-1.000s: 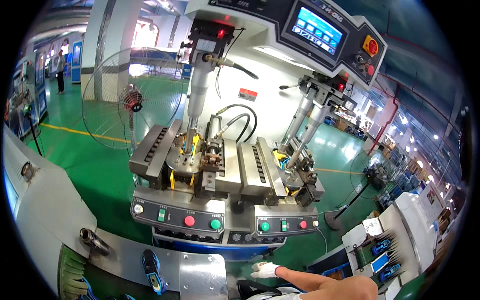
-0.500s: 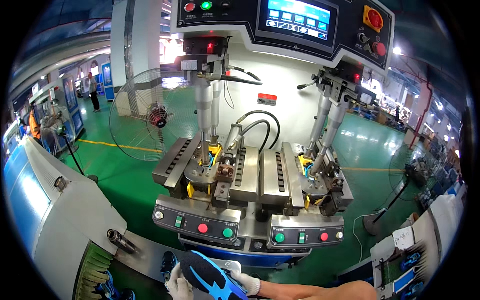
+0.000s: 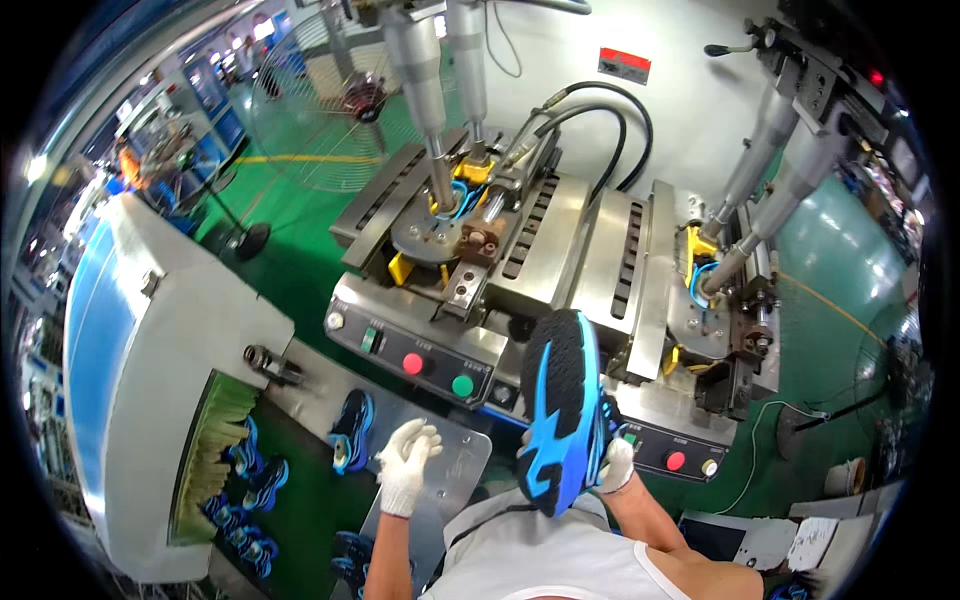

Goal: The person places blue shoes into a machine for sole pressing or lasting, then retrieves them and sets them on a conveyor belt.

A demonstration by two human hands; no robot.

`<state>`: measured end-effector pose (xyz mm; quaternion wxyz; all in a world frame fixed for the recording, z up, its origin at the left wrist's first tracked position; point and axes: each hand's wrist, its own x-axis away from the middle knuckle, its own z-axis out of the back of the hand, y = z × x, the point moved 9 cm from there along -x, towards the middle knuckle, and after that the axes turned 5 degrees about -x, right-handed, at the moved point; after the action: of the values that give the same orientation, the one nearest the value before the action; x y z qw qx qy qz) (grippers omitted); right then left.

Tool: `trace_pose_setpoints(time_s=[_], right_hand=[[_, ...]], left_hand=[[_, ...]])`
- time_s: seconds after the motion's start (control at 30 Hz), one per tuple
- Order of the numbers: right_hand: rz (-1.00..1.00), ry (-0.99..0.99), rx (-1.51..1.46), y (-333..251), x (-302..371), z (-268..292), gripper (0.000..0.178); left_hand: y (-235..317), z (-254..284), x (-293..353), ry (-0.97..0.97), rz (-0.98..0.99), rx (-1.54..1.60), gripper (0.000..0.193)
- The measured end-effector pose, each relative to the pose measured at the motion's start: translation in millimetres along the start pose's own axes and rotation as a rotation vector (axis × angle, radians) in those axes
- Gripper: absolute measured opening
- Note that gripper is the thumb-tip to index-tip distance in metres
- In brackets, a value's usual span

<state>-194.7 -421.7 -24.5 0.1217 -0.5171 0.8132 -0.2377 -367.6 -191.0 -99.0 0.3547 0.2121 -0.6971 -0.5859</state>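
A black and blue sports shoe (image 3: 562,405) is held up on end, its patterned sole toward me. My right hand (image 3: 617,466), in a white knit glove, grips it from the right side; part of that hand is hidden behind the shoe. My left hand (image 3: 408,462), gloved too, is raised over a metal plate (image 3: 462,455) with nothing in it, fingers loosely bent and apart from the shoe. Another blue and black shoe (image 3: 351,432) stands on the plate's far left part, close to my left hand. More shoes (image 3: 352,555) sit near my left forearm, partly hidden.
Ahead stands a two-station press with steel rods (image 3: 425,90), slotted metal blocks (image 3: 540,240) and a button panel (image 3: 415,350). Several shoes (image 3: 265,485) lie beside a bristle-curtained opening (image 3: 205,460) at the left. A caged fan (image 3: 340,105) stands behind.
The shoe, held low between both hands before, is now raised on end in my right hand. My left hand has let go and moved apart to the left. The view has tilted down.
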Motion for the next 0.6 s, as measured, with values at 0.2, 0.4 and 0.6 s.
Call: trace_pose_setpoints(time_s=[0.2, 0.4, 0.6], right_hand=[[0.151, 0.029, -0.217, -7.4, 10.1, 56.2, 0.085], [0.381, -0.079, -0.181, -4.1, 12.7, 73.3, 0.055], [0.383, 0.104, -0.175, -12.5, 7.4, 59.2, 0.053]], left_hand=[[32.7, -22.3, -9.2, -0.051, -0.031, -0.09, 0.036], [95.4, -9.8, -30.5, -0.018, -0.252, -0.27, 0.037], [189.9, -55.1, -86.0, -0.104, -0.707, -0.746, 0.039]])
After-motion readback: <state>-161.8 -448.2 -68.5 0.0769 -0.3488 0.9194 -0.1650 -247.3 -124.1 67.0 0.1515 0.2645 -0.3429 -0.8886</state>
